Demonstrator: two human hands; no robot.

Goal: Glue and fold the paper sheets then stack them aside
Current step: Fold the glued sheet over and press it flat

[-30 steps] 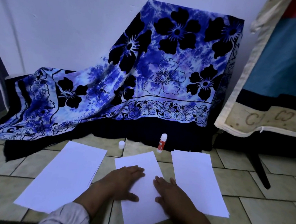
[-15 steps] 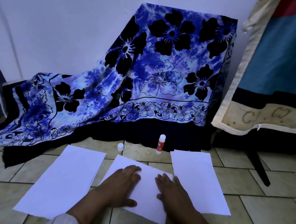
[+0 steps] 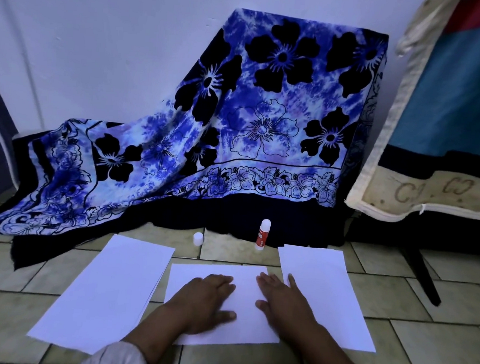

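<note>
The left grip [image 3: 205,301] and right grip [image 3: 284,301] lie flat, fingers straight, pressing the middle paper sheet [image 3: 244,284], which lies crosswise on the tiled floor [image 3: 396,292]. A paper pile [image 3: 103,286] lies beside it at left and another sheet [image 3: 325,284] at right. Beyond them a glue stick [image 3: 262,234] stands upright, with a small white cap [image 3: 198,238] apart to its left.

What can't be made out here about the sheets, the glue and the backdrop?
Head view only.
- Middle sheet: any glue or crease unseen; the left hand and right hand cover its centre.
- Glue stick label: too small to read.
- Left pile: sheet count unclear, edges barely separate.
- Under the floral cloth: hidden by the drape.
</note>
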